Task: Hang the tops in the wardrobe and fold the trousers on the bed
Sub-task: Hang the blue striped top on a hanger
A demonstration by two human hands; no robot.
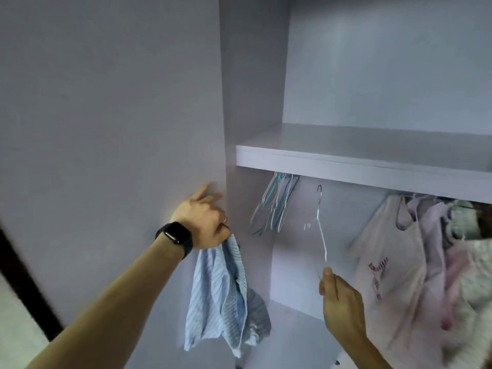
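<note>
Far left, flat outer side panel of pale lilac laminate wardrobe [106, 102]. Black smartwatch [175, 237] on the left wrist.

Left grip [205, 219]: raised at the panel's front edge, forefinger straight and touching the panel, remaining fingers curled round a bunched top edge of the light blue, white-striped cotton shirt [218, 294]. Shirt hangs crumpled straight down from the grip, clear of the wardrobe interior.

Under the lilac wardrobe shelf [346, 161]: cluster of empty blue and white wire hangers [274, 206], tilted.

Just right of these, single thin white wire hanger [320, 225], hook uppermost near the shelf underside; whether it catches a rail, cannot tell.

Right grip [342, 307]: thumb and fingers pinching that hanger's lower end.

Far right, white printed top [386, 257] and pale pink garments [436, 262] hang blurred.
</note>
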